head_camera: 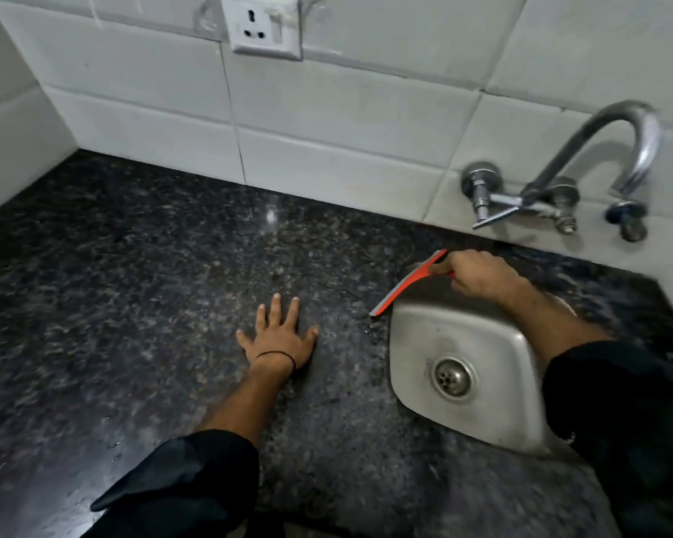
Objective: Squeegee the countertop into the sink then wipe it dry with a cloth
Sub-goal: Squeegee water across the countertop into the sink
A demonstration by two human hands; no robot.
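A view from above of a dark, speckled, polished granite countertop (152, 266) that meets a wall of white rectangular tiles (346, 110). A small, square stainless steel sink (412, 343) with rounded corners is set into the counter on the right, and a round metal drain (452, 376) sits in its bottom.

The person's right hand (478, 275) reaches across the sink's far side. Its fingers are curled tight round the handle of a red plastic squeegee with a grey rubber blade (401, 287). The blade lies slantwise along the sink's far left corner, right at the rim where counter and basin meet. A few small drops of water glisten on the stone just beside the blade's near end.

The left hand (278, 335) lies palm down on the counter, left of the sink and apart from the squeegee. Its fingers are straight and spread wide, holding nothing. A thin black thread band (276, 357) circles that wrist. Both forearms come out of black sleeves.

On the wall above the sink, a curved chrome tap (614, 149) arches over towards the basin. Higher up, near the top edge, a white electrical socket with a switch (265, 25) is fixed to the tiles.
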